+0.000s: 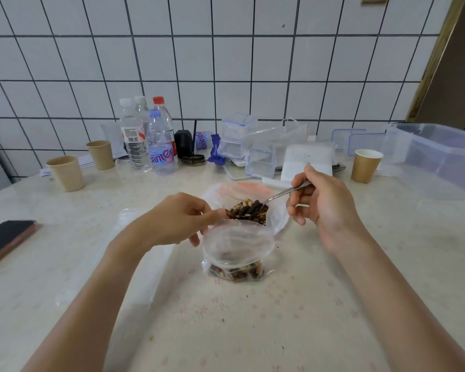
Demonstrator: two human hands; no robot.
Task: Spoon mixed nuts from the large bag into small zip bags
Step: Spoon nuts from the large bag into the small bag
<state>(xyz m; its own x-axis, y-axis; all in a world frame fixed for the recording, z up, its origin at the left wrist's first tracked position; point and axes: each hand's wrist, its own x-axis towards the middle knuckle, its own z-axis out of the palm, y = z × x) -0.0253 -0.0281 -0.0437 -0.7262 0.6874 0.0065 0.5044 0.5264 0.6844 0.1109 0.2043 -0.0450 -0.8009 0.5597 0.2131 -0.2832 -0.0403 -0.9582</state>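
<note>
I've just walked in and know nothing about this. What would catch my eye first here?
At the centre of the table, the right hand holds a metal spoon dipped into the dark mixed nuts in the large bag. Just in front, the left hand pinches open the rim of a small zip bag, already partly filled. Behind, water bottles and paper cups line the tiled wall.

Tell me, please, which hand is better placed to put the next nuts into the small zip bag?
The right hand: it already holds the metal spoon, whose bowl is in the nuts of the large bag. The left hand pinches the rim of the small zip bag, keeping it open.
</note>
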